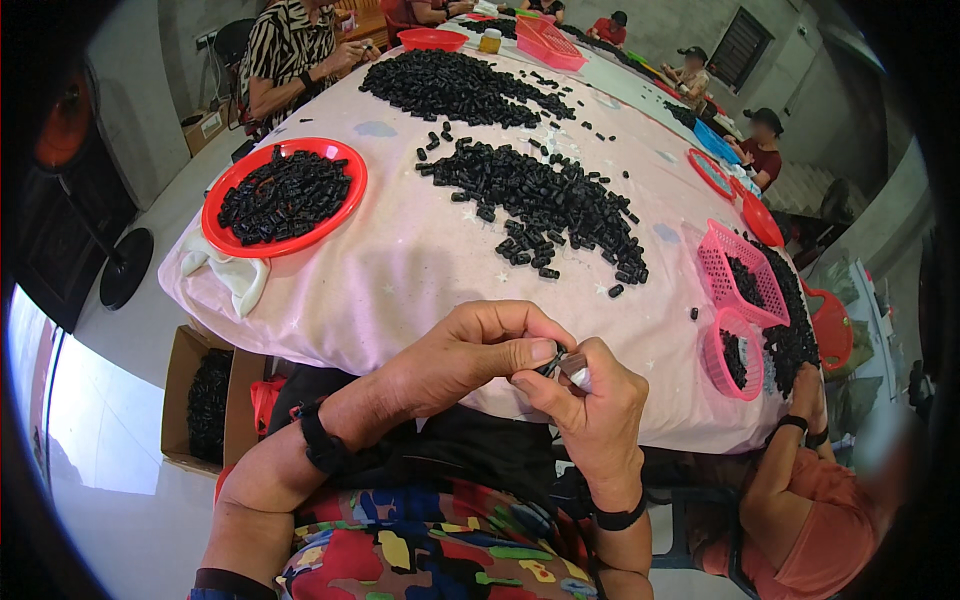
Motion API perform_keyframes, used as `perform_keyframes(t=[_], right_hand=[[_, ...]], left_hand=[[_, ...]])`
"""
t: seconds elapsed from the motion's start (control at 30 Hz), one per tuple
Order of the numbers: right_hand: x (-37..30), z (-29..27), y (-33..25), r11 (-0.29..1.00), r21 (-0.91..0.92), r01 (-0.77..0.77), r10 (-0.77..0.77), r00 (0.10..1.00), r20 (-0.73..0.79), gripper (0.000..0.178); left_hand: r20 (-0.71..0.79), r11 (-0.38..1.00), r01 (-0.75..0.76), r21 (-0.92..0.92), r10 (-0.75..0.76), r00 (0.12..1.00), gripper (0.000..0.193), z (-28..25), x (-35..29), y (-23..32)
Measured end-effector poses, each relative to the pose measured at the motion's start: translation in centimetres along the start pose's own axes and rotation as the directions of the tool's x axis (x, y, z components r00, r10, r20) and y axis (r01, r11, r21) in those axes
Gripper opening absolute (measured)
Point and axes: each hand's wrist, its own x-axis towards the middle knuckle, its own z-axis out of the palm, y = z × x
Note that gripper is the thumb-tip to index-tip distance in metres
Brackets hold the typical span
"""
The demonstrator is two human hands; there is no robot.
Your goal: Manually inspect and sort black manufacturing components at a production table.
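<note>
Just over the near table edge, my left hand (495,345) pinches a small black plastic piece (549,362) between thumb and fingers. Close against it, my right hand (600,400) is closed on a small shiny silvery thing (575,367) whose kind I cannot make out. Fingertips hide part of both, and the two hands nearly touch. A loose pile of small black cylindrical pieces (535,195) lies beyond them on the table. To the left, a red round tray (357,200) holds many similar black pieces.
The pink tablecloth (350,300) covers a long table. Another black heap (450,88) lies farther back. Pink baskets (722,262) stand at the right, near a co-worker's arms (800,410). A cardboard box (178,400) with black contents sits on the floor. Other people work along the table.
</note>
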Motion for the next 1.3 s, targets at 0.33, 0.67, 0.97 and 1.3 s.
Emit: perform_keyframes(t=[0.33,0.67,0.97,1.3], right_hand=[[0.1,0.1,-0.1,1.0,-0.014,0.001,-0.001,1.0,0.023,0.047],[0.1,-0.2,0.1,1.0,-0.023,0.002,-0.002,1.0,0.01,0.051],[0.0,0.0,0.0,0.999,0.037,-0.013,0.012,1.0,0.024,0.044],[0.6,-0.4,0.0,0.841,0.541,0.021,-0.039,0.999,0.021,0.025]], left_hand=[[-0.013,1.0,0.01,0.007,-0.01,1.0,0.022,-0.2,0.0,-0.2],[-0.01,1.0,0.017,-0.001,-0.017,1.0,0.021,0.0,0.0,0.1],[-0.027,0.998,0.031,-0.06,-0.032,0.999,0.025,-0.2,0.0,-0.3],[0.048,0.957,0.136,-0.257,-0.128,0.991,0.037,-0.3,0.0,0.0]])
